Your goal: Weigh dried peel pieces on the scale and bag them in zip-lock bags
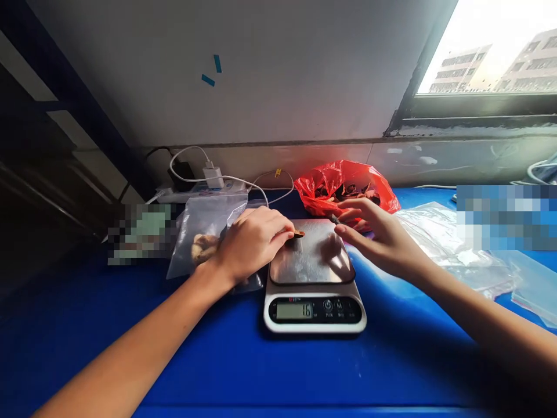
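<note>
A white digital kitchen scale [315, 325] with a steel plate stands on the blue table; its display seems to read 1.6. My left hand [255, 238] is closed in a pinch on a small brown dried piece [298, 234] over the plate's left part. Whether that piece touches the plate, I cannot tell. At the plate's right edge, my right hand [376, 235] holds a small dark dried piece [335, 219] between thumb and fingertip. Behind the right hand sits a red plastic bag [307, 194], open at the top, with dark dried pieces in it.
Left of the scale lies a clear zip bag [180, 247] with pale pieces inside. Behind it are a power strip and a white charger [213, 177] with a looping cable. More clear plastic bags [448, 244] lie at the right. A wall [270, 87] closes off the back.
</note>
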